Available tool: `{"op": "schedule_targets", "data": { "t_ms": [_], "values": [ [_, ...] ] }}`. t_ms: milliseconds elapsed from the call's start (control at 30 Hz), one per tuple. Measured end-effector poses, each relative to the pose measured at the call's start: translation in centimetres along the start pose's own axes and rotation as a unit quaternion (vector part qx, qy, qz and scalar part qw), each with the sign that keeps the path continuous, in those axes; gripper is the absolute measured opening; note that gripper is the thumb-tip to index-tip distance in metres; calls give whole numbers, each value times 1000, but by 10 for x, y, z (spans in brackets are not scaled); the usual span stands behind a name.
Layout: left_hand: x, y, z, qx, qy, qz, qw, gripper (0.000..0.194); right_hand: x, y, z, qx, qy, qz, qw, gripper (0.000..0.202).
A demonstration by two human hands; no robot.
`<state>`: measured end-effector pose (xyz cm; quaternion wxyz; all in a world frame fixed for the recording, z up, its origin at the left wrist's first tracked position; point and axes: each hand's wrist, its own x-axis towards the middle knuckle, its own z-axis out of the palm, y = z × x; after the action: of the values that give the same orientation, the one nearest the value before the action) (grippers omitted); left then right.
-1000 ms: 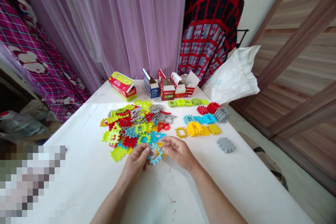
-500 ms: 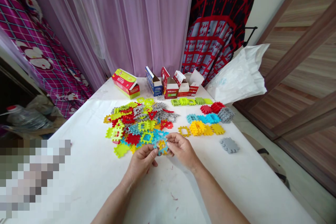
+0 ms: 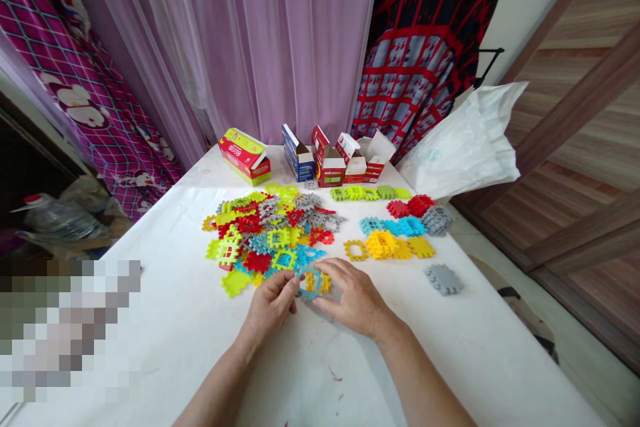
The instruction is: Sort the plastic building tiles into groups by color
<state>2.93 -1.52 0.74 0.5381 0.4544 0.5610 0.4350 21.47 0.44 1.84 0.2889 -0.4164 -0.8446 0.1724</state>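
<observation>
Over the near part of the white desk (image 3: 300,373), the left hand (image 3: 270,303) has its grip closed on a blue toothed frame (image 3: 311,293), while the right hand (image 3: 357,297) curves around the opposite side, thumb and fingers parted, and whether it grips anything I cannot tell. Yellow toothing (image 3: 325,282) shows beside and through the frame, just in front of a mixed heap (image 3: 259,261) of coloured pieces. Farther back come a yellow stack (image 3: 383,244), a lime-green row (image 3: 355,193) and opened cartons (image 3: 330,177).
</observation>
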Motion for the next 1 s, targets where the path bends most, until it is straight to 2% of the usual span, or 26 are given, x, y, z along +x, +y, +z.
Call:
{"op": "schedule_targets", "data": {
  "t_ms": [167, 267, 367, 533, 667, 867, 1000],
  "values": [
    [1, 1, 0, -10, 9, -8, 1000, 55, 2, -5, 6, -33, 48, 59, 997, 41],
    [2, 2, -1, -13, 28, -4, 1000, 53, 3, -6, 5, -26, 59, 62, 996, 36],
    [3, 1, -2, -18, 52, 4, 998, 49, 1, -3, 0, -20, 54, 32, 998, 38],
    [3, 2, -2, -21, 37, 14, 999, 39, -2, -1, -7, -26, 8, -19, 999, 64],
    [3, 0, -1, -16, 26, 28, 999, 35, -3, -3, -5, -35, -17, -22, 999, 60],
    [5, -9, 1, -10, 16, 42, 999, 39, -3, -9, -3, -68, -12, -26, 997, 60],
    [3, -8, 4, -11, 12, 42, 999, 41, -1, -15, -4, -90, -7, -22, 996, 53]
  ]
}}
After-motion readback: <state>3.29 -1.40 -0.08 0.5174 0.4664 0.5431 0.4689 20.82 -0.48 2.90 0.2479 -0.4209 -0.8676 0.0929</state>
